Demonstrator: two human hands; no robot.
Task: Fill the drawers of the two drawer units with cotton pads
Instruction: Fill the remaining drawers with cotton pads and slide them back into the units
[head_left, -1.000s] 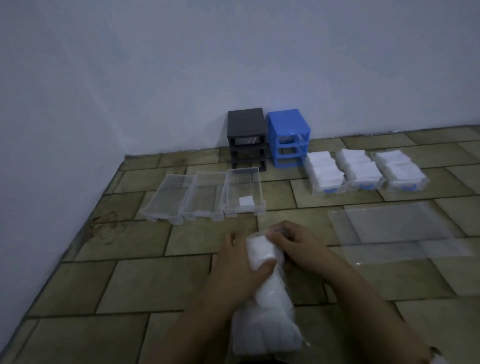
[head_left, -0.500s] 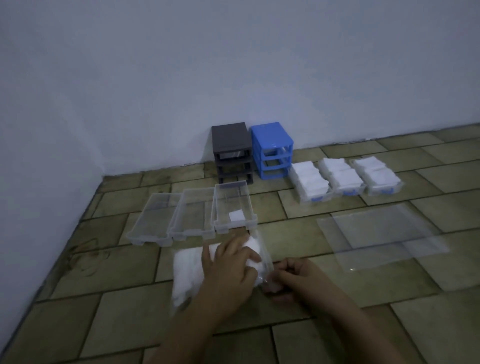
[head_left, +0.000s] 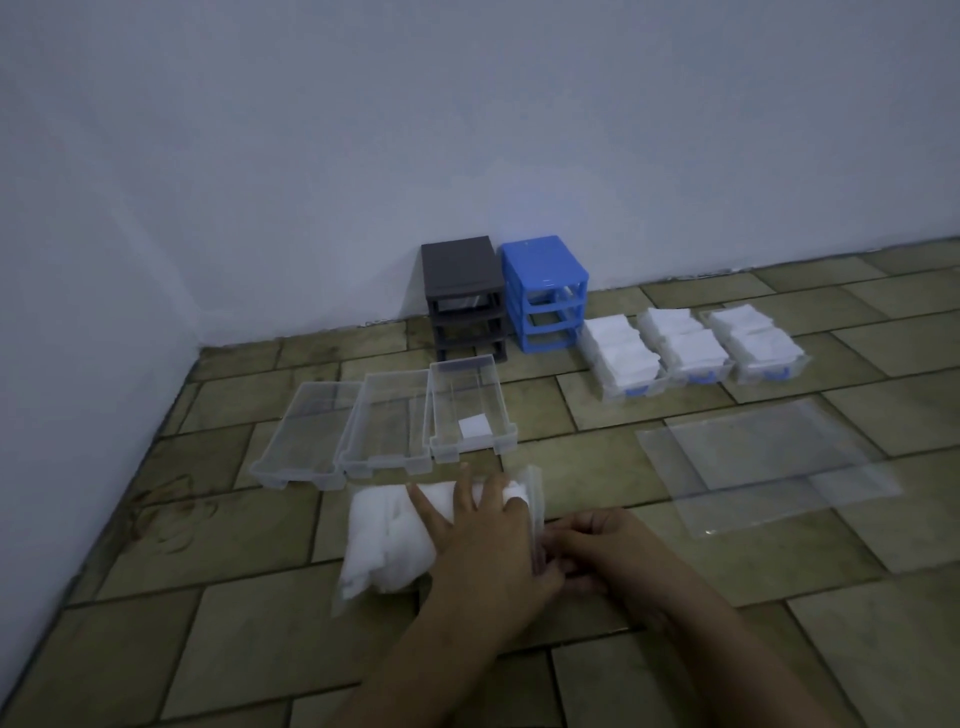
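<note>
Clear bag of cotton pads flat on floor, beside empty clear drawers

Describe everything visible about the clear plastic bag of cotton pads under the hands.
The bag of cotton pads is a thin, clear plastic pouch, bulging with white pads. It lies on its side on the tiled floor, just in front of the three clear drawers. The left hand rests on top, fingers spread. The right hand pinches its open right end.

Bare corner of a dim room, tiled floor meeting plain walls.
The far wall and the left wall are pale, bluish-white and unmarked; the floor is laid in olive-brown rectangular tiles with dark joints, stained near the left wall.
</note>
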